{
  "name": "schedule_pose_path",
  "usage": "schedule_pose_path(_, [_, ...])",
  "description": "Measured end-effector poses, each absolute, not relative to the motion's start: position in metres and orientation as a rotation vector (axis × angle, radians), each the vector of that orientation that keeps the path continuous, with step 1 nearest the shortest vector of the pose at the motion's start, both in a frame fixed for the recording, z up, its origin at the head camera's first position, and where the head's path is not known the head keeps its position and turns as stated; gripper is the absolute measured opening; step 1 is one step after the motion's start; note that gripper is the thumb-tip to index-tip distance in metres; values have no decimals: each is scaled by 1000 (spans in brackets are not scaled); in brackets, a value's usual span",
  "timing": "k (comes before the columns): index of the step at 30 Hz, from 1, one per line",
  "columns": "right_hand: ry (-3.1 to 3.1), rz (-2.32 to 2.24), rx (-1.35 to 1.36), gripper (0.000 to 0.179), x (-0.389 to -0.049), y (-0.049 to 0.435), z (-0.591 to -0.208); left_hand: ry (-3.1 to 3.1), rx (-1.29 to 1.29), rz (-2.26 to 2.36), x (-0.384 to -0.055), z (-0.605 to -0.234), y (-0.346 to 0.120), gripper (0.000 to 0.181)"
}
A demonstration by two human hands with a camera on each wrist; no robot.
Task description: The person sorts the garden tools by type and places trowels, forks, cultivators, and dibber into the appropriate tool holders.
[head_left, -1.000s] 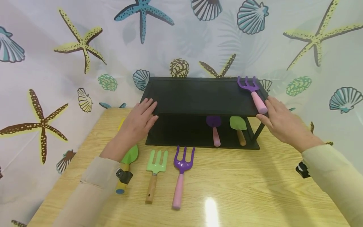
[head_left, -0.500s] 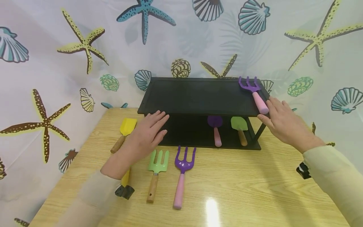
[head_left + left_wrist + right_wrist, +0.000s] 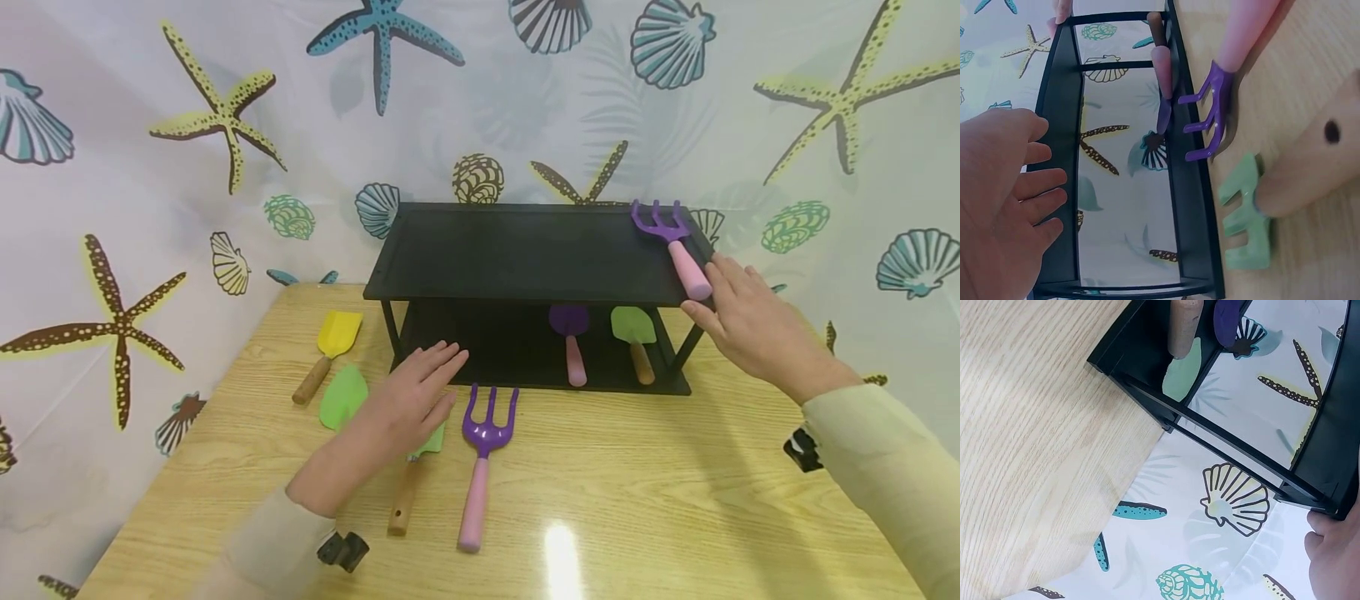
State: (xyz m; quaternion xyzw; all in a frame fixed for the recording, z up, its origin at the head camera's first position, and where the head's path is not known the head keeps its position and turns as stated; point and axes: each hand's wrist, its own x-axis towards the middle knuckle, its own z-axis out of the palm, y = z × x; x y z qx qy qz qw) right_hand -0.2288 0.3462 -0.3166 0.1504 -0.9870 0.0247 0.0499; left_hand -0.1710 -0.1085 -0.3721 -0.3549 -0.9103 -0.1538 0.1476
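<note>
Spread on a wood-grain table (image 3: 637,483) bearing a black rack (image 3: 510,250), with yellow scoop (image 3: 337,335) and green trowel (image 3: 343,396) to its left, mint fork (image 3: 406,493) and purple fork (image 3: 479,468) in front, second purple fork (image 3: 682,260) on top, purple trowel (image 3: 573,350) and wooden-handled trowel (image 3: 634,330) on lower shelf.

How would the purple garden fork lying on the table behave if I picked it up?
The purple garden fork would probably stay stiff, judging by its evenly spaced prongs. Its smooth-looking pink handle might feel slightly slippery. That handle appears rounded, but the broad head would likely discourage rolling.
</note>
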Motion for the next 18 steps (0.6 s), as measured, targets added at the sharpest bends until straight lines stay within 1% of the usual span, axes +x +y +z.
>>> schedule_pose_path(7, [-3011,91,455,81,-230,347,-317,-2734,-949,-476,-160,-383,-101,54])
schedule_pose_path(18, [-3019,99,445,82,-230,346,-316,-2816,-922,-558,-145,-407,-92,55])
